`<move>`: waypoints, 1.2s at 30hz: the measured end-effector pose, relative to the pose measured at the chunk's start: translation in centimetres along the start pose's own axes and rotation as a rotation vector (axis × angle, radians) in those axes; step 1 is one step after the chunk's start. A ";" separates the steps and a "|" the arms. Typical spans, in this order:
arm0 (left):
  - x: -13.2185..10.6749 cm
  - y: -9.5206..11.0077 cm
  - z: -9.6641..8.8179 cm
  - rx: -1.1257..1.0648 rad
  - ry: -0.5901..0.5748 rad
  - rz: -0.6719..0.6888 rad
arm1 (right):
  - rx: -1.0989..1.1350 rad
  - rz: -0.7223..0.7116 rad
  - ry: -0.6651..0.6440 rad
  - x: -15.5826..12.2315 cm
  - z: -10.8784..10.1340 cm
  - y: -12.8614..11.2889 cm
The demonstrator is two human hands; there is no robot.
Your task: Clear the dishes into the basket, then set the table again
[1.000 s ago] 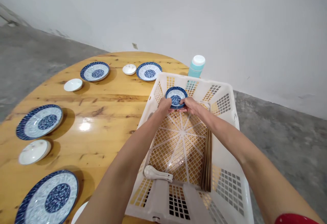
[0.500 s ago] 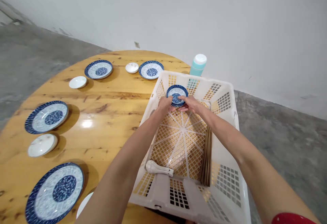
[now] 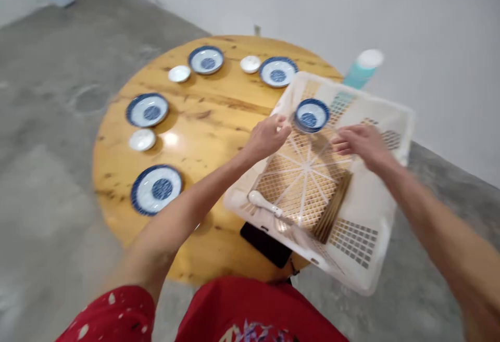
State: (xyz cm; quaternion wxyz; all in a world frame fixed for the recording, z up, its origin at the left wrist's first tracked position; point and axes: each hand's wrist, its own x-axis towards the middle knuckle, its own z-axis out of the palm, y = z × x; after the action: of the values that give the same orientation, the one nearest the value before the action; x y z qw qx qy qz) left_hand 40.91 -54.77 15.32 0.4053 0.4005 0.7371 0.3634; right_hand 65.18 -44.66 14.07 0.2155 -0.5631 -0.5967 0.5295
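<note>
A small stack of blue-patterned saucers sits at the far end of a white plastic basket. My left hand hovers at the basket's left rim, just left of the saucers, fingers loosely apart and holding nothing. My right hand is over the basket to the right of the saucers, fingers stretched toward them, empty. Both hands are apart from the stack. A white ceramic spoon and a bundle of brown chopsticks lie on the basket floor.
The basket rests on the right side of a round wooden table and overhangs its edge. Several blue-and-white plates and small white dishes ring the table. A teal bottle stands behind the basket; a black flat object lies under it.
Both hands have let go of the saucer stack and drawn apart, left hand to the left rim, right hand to the right. The camera has pulled back and up, showing the whole table.
</note>
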 end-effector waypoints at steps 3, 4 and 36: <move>-5.8 -1.6 -4.5 0.035 0.227 0.164 | -0.021 -0.185 0.034 -3.7 -0.4 -0.5; -7.9 -2.6 -5.7 0.052 0.315 0.169 | -0.024 -0.257 0.066 -5.1 -0.3 -0.7; -58.1 -48.7 -28.1 -0.623 1.007 -0.650 | 0.065 -0.023 -0.753 -44.6 53.2 4.5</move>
State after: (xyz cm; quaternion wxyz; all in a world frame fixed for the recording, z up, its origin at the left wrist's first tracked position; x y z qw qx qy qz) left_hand 21.94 -132.30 2.70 0.1975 -0.1956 0.7799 0.5609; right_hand 33.94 -106.36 6.79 0.0048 -0.3153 -0.6236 0.7154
